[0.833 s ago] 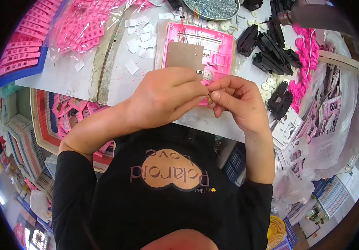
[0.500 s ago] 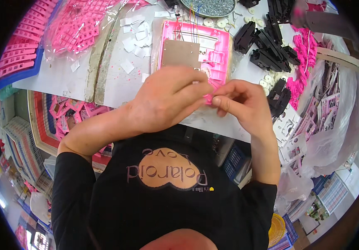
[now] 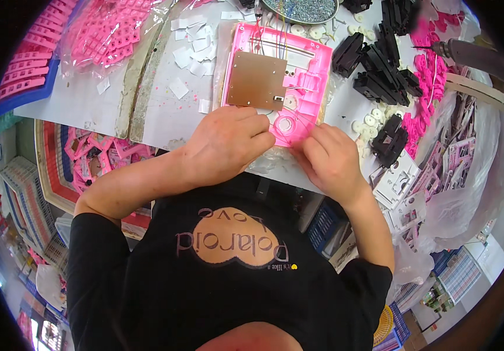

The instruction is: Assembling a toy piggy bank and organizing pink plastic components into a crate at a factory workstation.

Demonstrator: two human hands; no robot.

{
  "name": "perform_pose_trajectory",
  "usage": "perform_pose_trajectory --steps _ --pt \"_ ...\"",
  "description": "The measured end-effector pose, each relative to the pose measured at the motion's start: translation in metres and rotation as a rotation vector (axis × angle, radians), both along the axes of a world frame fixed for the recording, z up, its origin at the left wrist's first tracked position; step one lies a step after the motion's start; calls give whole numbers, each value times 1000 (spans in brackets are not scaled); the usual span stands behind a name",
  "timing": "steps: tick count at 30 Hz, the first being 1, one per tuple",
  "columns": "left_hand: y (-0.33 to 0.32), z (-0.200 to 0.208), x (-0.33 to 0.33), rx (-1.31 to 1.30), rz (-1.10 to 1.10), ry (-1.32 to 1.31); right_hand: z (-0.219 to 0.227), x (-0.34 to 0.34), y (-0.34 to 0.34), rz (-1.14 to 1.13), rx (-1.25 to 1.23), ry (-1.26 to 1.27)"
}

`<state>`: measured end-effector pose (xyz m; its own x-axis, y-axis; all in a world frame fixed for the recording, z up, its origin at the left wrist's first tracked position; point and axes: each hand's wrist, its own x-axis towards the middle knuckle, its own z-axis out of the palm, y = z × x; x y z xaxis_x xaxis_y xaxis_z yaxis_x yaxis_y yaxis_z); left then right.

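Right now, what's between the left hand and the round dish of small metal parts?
Head view: the pink casing, with its flat brown plate directly on that line; not a bare stretch.

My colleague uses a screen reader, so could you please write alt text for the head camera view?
A person's left hand and right hand are at the near edge of an open pink casing with a flat brown board in it; what they hold, if anything, is hidden. Around it on the white table lie black parts and white paper slips.
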<state>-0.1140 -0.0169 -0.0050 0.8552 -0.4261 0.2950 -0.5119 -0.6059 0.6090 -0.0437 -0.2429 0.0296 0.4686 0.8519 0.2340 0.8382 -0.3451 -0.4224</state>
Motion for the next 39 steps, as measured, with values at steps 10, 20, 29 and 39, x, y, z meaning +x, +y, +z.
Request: perform_pose_trajectory --steps 10,20,29,39 --pt "4 8 6 186 -179 -81 -41 -23 -25 -210 156 158" --pt "2 -1 4 302 -277 -210 2 -58 -22 -195 -477 -103" --pt "4 -1 6 290 -260 -204 25 71 83 -524 -47 243" --pt "54 19 82 -238 405 -24 -10 59 81 -404 265 213"
